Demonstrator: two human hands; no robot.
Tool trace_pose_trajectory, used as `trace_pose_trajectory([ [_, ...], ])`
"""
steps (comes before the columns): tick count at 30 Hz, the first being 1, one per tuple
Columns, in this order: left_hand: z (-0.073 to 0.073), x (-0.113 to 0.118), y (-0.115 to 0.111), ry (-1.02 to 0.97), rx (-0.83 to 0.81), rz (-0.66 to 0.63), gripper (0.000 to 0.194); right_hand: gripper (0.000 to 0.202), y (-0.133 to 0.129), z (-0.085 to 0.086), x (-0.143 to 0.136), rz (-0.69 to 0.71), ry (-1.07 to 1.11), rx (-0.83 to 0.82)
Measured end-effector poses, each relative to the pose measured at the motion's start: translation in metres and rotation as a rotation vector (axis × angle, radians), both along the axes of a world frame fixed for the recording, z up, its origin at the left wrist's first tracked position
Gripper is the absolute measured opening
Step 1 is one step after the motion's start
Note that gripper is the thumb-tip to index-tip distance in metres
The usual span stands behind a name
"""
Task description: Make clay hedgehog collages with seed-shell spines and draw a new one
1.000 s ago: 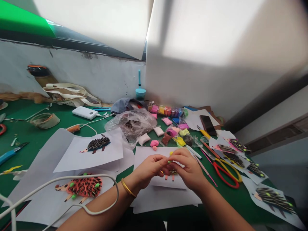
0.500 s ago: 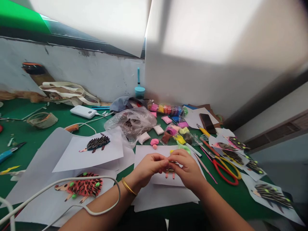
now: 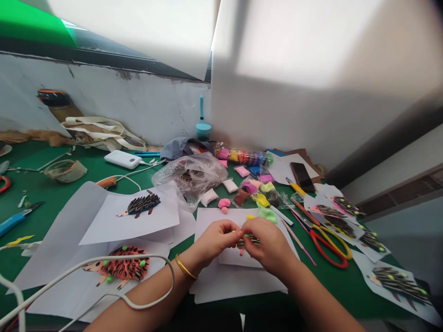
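Observation:
My left hand (image 3: 218,240) and my right hand (image 3: 266,240) meet over white paper (image 3: 207,276), thumbs and fingertips pinched close together. Whatever lies between the fingertips is too small and covered to make out. Directly beneath them, a small hedgehog figure with striped seed spines (image 3: 254,239) and pink legs shows in part on the paper; the hands hide the rest. Just beyond the fingers are a bit of yellow clay (image 3: 250,217) and a light green clay lump (image 3: 266,213). Pink clay (image 3: 224,203) rests at the sheet's far edge.
Scissors (image 3: 328,249) and thin tools lie to the right, beside several finished hedgehogs (image 3: 398,282). More hedgehogs (image 3: 126,263) lie on paper at left, where a white cable (image 3: 104,262) crosses above my left forearm. A plastic bag (image 3: 194,177) and clay packets (image 3: 242,171) stand behind.
My right hand has turned slightly, uncovering more of the hedgehog's seed spines. Both hands stay pinched together over it. The whole view has shifted a little.

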State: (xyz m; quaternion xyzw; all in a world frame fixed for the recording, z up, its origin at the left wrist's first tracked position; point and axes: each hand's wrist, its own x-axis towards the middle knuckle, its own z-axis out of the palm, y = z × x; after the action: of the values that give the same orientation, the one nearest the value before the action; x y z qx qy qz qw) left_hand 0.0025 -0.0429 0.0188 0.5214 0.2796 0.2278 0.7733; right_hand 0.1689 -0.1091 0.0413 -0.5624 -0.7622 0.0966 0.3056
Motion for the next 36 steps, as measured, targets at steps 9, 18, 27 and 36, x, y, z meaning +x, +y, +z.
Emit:
trace_pose_trajectory([
  [9,0.003,0.002,-0.003,-0.114,-0.103,0.064,0.015,0.018,-0.008,-0.011,0.018,-0.247,0.702,-0.178],
  [18,0.005,0.017,-0.016,-0.393,-0.500,0.227,0.012,0.011,-0.013,-0.008,-0.007,0.003,0.538,-0.039],
  [27,0.040,0.024,0.001,-0.507,-0.940,0.417,0.031,0.054,-0.019,-0.021,-0.039,0.180,-0.025,0.226],
  [36,0.042,0.033,-0.007,-0.575,-0.971,0.246,0.052,0.102,-0.012,-0.003,-0.026,0.182,-0.247,0.265],
])
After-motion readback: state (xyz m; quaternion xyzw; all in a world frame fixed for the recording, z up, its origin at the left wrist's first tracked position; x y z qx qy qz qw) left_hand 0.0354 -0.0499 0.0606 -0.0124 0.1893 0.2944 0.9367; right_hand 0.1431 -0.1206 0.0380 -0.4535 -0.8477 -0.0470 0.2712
